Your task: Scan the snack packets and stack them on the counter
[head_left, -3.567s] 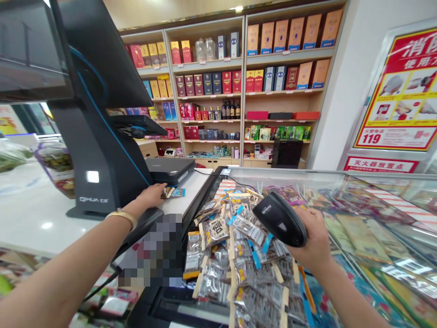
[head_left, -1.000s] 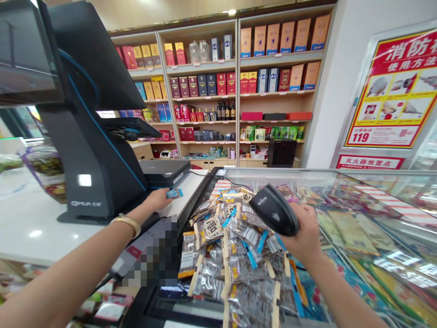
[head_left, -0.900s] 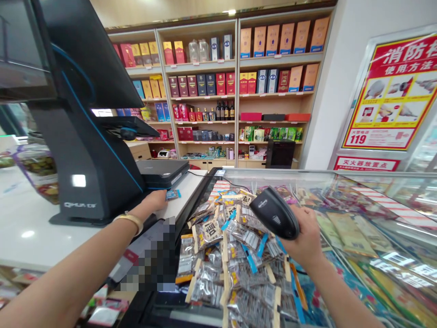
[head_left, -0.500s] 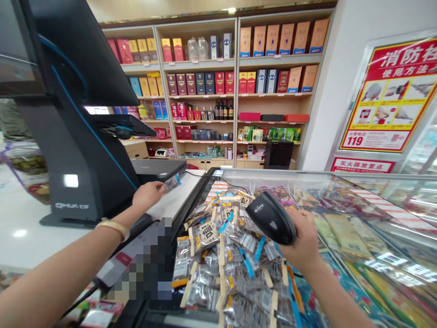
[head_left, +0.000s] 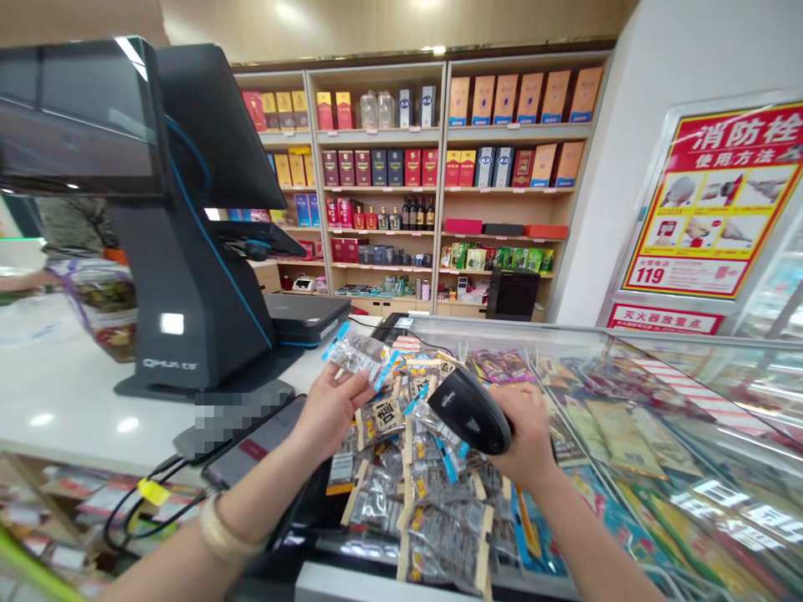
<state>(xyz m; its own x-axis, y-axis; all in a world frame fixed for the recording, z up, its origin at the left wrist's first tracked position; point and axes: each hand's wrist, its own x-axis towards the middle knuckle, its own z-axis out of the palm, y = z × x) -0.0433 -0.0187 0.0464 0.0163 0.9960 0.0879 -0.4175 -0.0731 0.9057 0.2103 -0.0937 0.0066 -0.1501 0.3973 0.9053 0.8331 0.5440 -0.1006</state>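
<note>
My left hand (head_left: 335, 410) is closed on a small clear snack packet (head_left: 359, 353) with blue ends, lifted at the left side of a heap. In my right hand (head_left: 525, 431) is a black handheld barcode scanner (head_left: 472, 410), its head pointing up and left towards the packet, a short distance apart from it. Below both hands lies a pile of similar snack packets (head_left: 432, 518), with cream, blue or orange ends, on the glass top of a freezer. My fingers partly hide the scanner's handle.
A dark point-of-sale terminal (head_left: 188, 293) stands on the white counter (head_left: 56, 401) at left. The glass-topped freezer (head_left: 627, 418) holding packaged goods extends right. Behind are shelves (head_left: 382, 192) of boxes and bottles. Another person's arm (head_left: 25, 280) shows at far left.
My left hand has brought its packet rightward from the counter to the heap's edge, near the scanner. The scanner has shifted slightly left and down. The view has moved, showing more of the terminal.
</note>
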